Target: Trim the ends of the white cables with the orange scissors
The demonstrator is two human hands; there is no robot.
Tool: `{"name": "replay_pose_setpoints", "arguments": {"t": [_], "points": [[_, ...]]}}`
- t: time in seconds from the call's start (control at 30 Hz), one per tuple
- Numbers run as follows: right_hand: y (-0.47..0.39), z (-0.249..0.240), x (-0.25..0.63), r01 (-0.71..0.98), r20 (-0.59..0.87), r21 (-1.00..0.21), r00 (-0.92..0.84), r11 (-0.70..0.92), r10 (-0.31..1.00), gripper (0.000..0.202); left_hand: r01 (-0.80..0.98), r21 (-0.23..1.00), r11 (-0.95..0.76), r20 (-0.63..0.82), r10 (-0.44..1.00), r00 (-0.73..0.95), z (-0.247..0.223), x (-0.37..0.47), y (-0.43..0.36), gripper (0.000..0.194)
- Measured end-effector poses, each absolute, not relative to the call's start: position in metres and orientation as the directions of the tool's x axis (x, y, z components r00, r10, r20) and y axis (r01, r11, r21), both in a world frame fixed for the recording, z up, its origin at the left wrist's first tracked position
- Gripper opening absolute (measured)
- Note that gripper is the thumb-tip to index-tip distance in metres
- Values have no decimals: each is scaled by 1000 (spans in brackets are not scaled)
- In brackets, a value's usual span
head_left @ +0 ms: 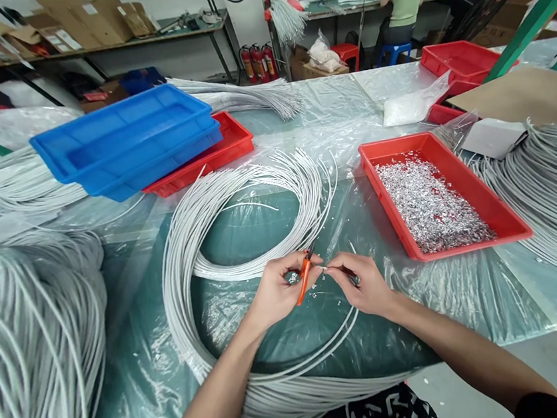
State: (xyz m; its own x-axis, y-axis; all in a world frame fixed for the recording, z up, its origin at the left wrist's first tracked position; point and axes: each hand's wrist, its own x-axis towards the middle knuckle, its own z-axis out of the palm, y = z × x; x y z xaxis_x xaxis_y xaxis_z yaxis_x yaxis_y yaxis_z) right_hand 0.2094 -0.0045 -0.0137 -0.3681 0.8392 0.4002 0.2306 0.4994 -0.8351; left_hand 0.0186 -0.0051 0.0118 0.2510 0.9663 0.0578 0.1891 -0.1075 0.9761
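With fingers (pixel 336 269) closed, grips orange snips (pixel 305 280) in the left hand (pixel 274 292) and pinches a pale wire (pixel 323 269) with the right hand (pixel 367 285), just beside. Seems busy at its tip; next calls for holding still.

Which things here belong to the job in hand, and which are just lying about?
In use, or likely part of it:
- orange-handled cutters, in the left hand
- cable end, in the right hand
- cable coil
- red tray of metallic bits, probably

Apparently lying about:
- blue trays
- cardboard boxes
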Motion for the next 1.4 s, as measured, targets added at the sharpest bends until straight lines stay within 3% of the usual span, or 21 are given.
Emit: {"name": "replay_pose_setpoints", "arguments": {"t": [0.23, 0.6, 0.73, 0.97, 1.13, 1.4], "points": [[-4, -12, 210, 229, 470, -782, -394, 580, 789, 19, 165, 985, -43, -15, 942, 336, 17, 20, -7, 21], [2, -7, 214, -40, 244, -965, -499, 259, 831, 31, 10, 990, 142, -130, 874, 469, 23, 19, -7, 35], [5, -6, 214, 19, 228, -964, -460, 266, 858, 30, 21, 990, 140, -138, 912, 386, 17, 22, -5, 35], [3, -2, 214, 243, 357, -848, -396, 471, 846, 16, 65, 991, 113, -128, 938, 323, 6, 23, -4, 34], [1, -7, 210, 364, 522, -684, -362, 633, 772, 14, 73, 988, 135, -151, 940, 307, 8, 24, -4, 36], [-3, -13, 207, 454, 614, -548, -352, 702, 706, 16, 66, 988, 140, -154, 938, 311, 9, 25, -3, 28]]}}
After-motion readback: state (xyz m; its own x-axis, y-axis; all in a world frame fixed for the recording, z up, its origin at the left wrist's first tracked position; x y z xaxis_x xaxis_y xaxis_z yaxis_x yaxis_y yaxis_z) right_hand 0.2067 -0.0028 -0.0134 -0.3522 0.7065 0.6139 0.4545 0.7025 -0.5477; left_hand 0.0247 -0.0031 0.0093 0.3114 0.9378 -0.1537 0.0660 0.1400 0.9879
